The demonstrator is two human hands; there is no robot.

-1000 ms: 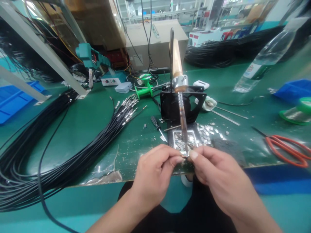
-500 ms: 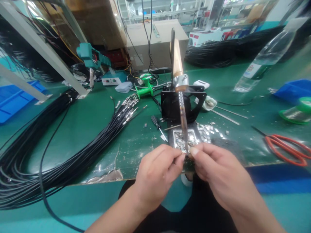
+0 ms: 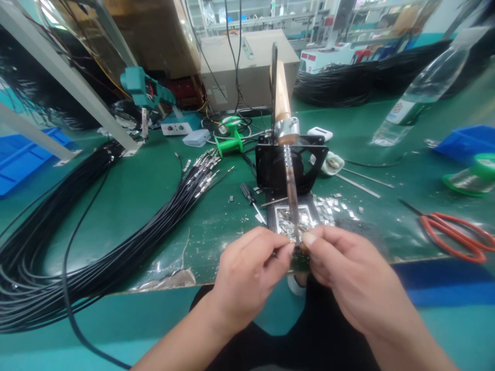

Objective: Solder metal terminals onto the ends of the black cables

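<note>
My left hand (image 3: 247,273) and my right hand (image 3: 344,273) meet at the table's front edge, each pinched on a tiny part I cannot make out. Their fingertips touch just under the tip of a soldering iron (image 3: 288,170) with a wooden handle, which stands fixed and tilted on a black stand (image 3: 309,165). Below the tip lies a small tray (image 3: 305,216) of several shiny metal pieces. A dark bit between my fingertips is mostly hidden.
A thick bundle of black cables (image 3: 88,247) with metal terminals sweeps across the left of the green table (image 3: 147,190). Red scissors (image 3: 460,237), a solder spool (image 3: 474,178), a plastic bottle (image 3: 421,93) and a blue bin (image 3: 467,141) lie right. A small screwdriver (image 3: 251,201) lies beside the tray.
Both hands have shifted slightly up and toward the iron's tip, still pinched together. Nothing else moved.
</note>
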